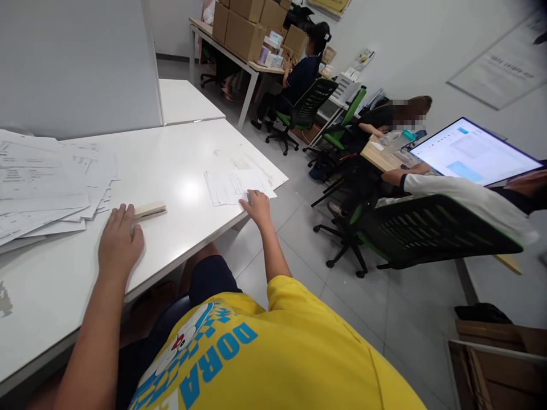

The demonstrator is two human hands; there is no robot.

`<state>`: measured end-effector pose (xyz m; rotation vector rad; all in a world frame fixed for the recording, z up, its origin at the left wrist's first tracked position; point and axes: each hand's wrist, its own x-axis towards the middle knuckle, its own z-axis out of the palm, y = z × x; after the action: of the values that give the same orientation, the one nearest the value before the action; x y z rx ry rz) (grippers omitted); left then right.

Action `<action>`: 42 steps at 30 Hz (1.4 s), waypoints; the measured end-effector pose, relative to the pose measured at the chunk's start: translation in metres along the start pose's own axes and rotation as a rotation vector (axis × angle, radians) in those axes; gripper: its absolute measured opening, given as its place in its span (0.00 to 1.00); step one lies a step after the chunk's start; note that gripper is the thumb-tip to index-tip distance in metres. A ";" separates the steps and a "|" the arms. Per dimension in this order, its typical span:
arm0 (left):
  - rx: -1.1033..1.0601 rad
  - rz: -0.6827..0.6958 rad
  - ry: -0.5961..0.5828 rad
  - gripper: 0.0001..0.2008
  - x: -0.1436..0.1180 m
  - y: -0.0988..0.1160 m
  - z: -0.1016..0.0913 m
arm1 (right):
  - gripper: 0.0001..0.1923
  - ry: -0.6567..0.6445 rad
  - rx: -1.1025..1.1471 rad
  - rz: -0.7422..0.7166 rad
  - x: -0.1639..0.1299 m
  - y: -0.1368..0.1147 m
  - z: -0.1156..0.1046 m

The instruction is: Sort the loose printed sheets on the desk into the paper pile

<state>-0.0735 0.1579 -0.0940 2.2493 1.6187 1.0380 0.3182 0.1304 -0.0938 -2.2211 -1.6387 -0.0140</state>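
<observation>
My left hand (121,242) lies palm down on the white desk (183,154), its fingers stretched out and the thumb apart. Right beside its fingers is a cream stapler (150,211); whether they touch it I cannot tell. Near the desk's right corner, a small stack of printed paper sheets (231,183) lies with slightly uneven edges. My right hand (258,207) rests on the near edge of that stack, thumb and fingers apart and not gripping the sheets.
A large loose pile of printed papers (40,176) covers the desk's left end, below a grey partition (77,62). Co-workers sit on office chairs (436,228) to the right and at the back. Cardboard boxes (243,34) are stacked on a far table. A lit screen (474,151) stands at right.
</observation>
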 end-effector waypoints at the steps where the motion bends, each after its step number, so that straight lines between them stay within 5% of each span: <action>1: 0.002 -0.002 0.001 0.32 0.000 0.000 0.000 | 0.26 0.004 -0.004 -0.013 -0.001 0.000 0.000; 8: 0.018 0.031 0.021 0.32 0.000 0.000 0.000 | 0.36 -0.098 0.021 -0.154 0.000 0.002 0.001; 16: 0.012 0.011 0.025 0.31 0.000 -0.002 0.001 | 0.22 -0.125 -0.167 -0.261 0.024 0.002 -0.013; 20: 0.002 0.037 0.064 0.30 -0.002 -0.002 -0.004 | 0.24 -0.031 0.083 -0.179 0.020 0.000 -0.013; 24: -0.193 0.128 -0.036 0.25 -0.010 0.031 0.001 | 0.28 0.211 0.592 -0.121 -0.016 -0.040 -0.005; 27: -0.636 -0.114 -0.077 0.29 -0.012 0.071 0.017 | 0.28 0.179 0.738 -0.217 -0.057 -0.090 0.003; 30: -1.010 -0.406 -0.098 0.35 -0.005 0.095 0.030 | 0.26 -0.055 0.635 -0.512 -0.089 -0.128 0.007; 34: -0.805 -0.543 -0.027 0.29 0.000 0.086 0.024 | 0.26 -0.206 0.548 -0.753 -0.106 -0.138 0.006; 36: -0.652 -0.533 0.025 0.25 -0.004 0.074 0.016 | 0.24 -0.114 0.598 -0.681 -0.104 -0.130 0.007; 39: -0.468 -0.501 0.055 0.22 -0.014 0.058 0.008 | 0.29 0.139 0.745 -0.336 -0.091 -0.113 0.010; 42: -0.438 -0.490 0.015 0.23 -0.022 0.046 0.010 | 0.40 0.139 0.891 -0.080 -0.073 -0.100 0.017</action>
<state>-0.0359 0.1231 -0.0868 1.4736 1.6312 1.1284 0.1991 0.0935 -0.0964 -1.4349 -1.2885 0.4402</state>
